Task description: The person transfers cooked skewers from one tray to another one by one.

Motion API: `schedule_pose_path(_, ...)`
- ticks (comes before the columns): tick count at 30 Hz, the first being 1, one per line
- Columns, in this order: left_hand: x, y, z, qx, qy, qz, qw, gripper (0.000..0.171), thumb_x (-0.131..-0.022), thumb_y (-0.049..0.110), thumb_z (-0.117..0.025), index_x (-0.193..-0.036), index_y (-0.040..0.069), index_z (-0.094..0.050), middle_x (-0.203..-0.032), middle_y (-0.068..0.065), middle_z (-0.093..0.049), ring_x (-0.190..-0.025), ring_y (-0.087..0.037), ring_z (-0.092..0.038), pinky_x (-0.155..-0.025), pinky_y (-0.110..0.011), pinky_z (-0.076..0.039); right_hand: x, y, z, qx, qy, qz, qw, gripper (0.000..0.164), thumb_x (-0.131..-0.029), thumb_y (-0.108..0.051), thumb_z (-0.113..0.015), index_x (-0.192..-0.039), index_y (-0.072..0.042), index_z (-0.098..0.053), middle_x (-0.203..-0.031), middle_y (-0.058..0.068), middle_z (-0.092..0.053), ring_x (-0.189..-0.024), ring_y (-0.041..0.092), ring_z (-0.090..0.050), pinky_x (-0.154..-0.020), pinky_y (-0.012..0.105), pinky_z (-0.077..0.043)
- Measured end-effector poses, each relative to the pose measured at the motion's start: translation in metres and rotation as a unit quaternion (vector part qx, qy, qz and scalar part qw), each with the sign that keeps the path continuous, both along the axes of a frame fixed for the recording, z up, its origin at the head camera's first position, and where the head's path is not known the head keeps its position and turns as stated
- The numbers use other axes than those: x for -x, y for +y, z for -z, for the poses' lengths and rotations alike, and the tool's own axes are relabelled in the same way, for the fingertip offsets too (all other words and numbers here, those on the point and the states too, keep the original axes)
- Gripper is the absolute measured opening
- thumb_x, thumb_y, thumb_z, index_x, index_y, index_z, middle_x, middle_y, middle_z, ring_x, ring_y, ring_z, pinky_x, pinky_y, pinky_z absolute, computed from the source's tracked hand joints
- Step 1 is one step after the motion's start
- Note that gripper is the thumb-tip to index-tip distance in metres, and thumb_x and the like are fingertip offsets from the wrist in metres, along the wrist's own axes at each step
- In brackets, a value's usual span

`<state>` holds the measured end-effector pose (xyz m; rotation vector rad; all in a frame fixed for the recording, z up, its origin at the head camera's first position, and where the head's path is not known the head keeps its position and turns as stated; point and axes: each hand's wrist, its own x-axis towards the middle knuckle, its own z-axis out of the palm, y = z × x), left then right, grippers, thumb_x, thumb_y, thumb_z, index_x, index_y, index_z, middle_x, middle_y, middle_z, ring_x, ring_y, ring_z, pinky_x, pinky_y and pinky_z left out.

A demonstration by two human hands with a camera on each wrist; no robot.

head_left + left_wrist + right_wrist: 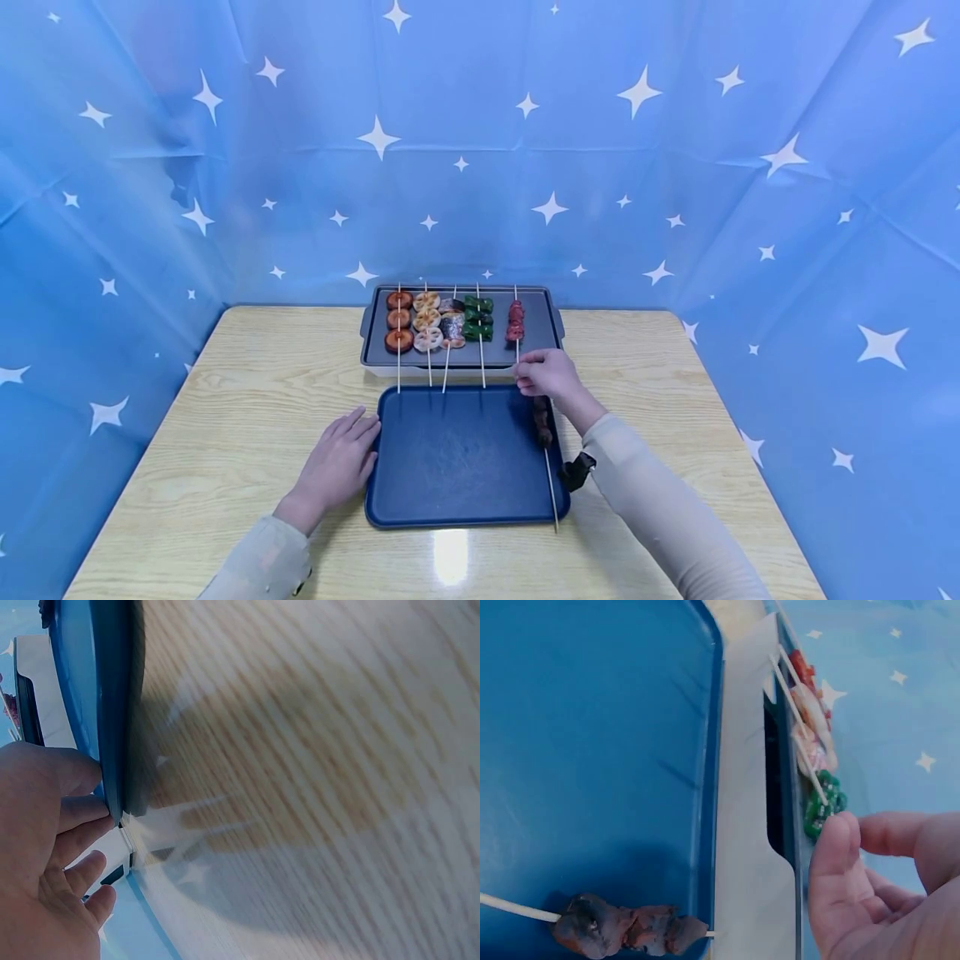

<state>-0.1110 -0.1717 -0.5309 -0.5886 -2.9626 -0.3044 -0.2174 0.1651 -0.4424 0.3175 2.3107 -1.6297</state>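
On the grey griddle (540, 333), a skewer of red meat (516, 321) lies with its stick pointing toward me. The right hand (547, 372) pinches the near end of that stick between thumb and forefinger, above the front edge; the meat skewer is out of sight in the right wrist view. My left hand (337, 467) rests against the left rim of the blue tray (457, 467), with thumb and fingertips touching its side in the left wrist view. A dark meat skewer (626, 926) lies along the tray's right side, its stick passing over the near edge.
Left of the red meat on the griddle lie skewers of round brown slices (399, 319), lotus root (427, 320), fish pieces (452, 325) and green pepper (478, 318), sticks overhanging the front. Tray and griddle stand close together on the wooden table (262, 375). Blue star-printed cloth (465, 208) surrounds it.
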Motion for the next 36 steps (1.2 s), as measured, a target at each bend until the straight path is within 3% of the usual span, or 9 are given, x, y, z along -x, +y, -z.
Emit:
schedule_pose_path(5,0.000,0.000,0.000,0.003,-0.013,-0.004,0.9999,0.046,-0.090,0.021,-0.067,-0.130,0.000,-0.060,-0.139,-0.013,-0.058,-0.139,-0.035,-0.042,-0.115,-0.053,-0.036,0.001,0.002,-0.002,0.016,-0.012,-0.004,1.000,0.026,-0.091,-0.004,-0.060,-0.114,0.009,-0.063,-0.085,0.012,-0.070,-0.062,0.006,-0.062,-0.059,0.018,-0.057)
schedule_pose_path(13,0.000,0.000,0.001,0.001,-0.005,-0.001,1.0000,0.046,-0.089,0.021,-0.067,-0.130,0.000,-0.061,-0.138,-0.013,-0.059,-0.139,-0.035,-0.043,-0.115,-0.052,-0.037,0.003,0.003,-0.002,0.005,-0.009,-0.005,1.000,0.032,-0.091,-0.007,-0.062,-0.120,0.008,-0.061,-0.099,0.017,-0.071,-0.072,0.009,-0.064,-0.068,0.021,-0.059)
schedule_pose_path(20,0.000,0.000,0.002,0.001,0.001,0.000,1.0000,0.045,-0.089,0.021,-0.067,-0.129,0.000,-0.061,-0.137,-0.013,-0.059,-0.138,-0.035,-0.044,-0.114,-0.052,-0.037,0.007,0.005,-0.004,0.044,-0.028,-0.005,0.999,0.037,-0.093,-0.006,-0.061,-0.126,0.009,-0.056,-0.090,0.006,-0.069,-0.073,0.009,-0.063,-0.066,0.018,-0.057)
schedule_pose_path(29,0.000,-0.001,0.002,0.002,-0.003,-0.003,1.0000,0.045,-0.089,0.021,-0.067,-0.129,0.000,-0.062,-0.138,-0.012,-0.059,-0.138,-0.034,-0.044,-0.115,-0.052,-0.036,0.011,0.007,-0.002,0.069,-0.043,-0.013,0.997,0.038,-0.094,-0.006,-0.060,-0.129,0.007,-0.055,-0.115,0.021,-0.066,-0.076,0.008,-0.064,-0.070,0.018,-0.058)
schedule_pose_path(36,0.000,-0.001,0.001,0.002,-0.007,-0.002,1.0000,0.046,-0.090,0.021,-0.067,-0.130,0.000,-0.061,-0.139,-0.012,-0.058,-0.139,-0.034,-0.043,-0.115,-0.051,-0.036,0.011,0.006,-0.001,0.070,-0.034,-0.038,0.996,0.038,-0.095,-0.005,-0.059,-0.131,0.008,-0.054,-0.118,0.025,-0.065,-0.074,0.007,-0.064,-0.069,0.018,-0.058)
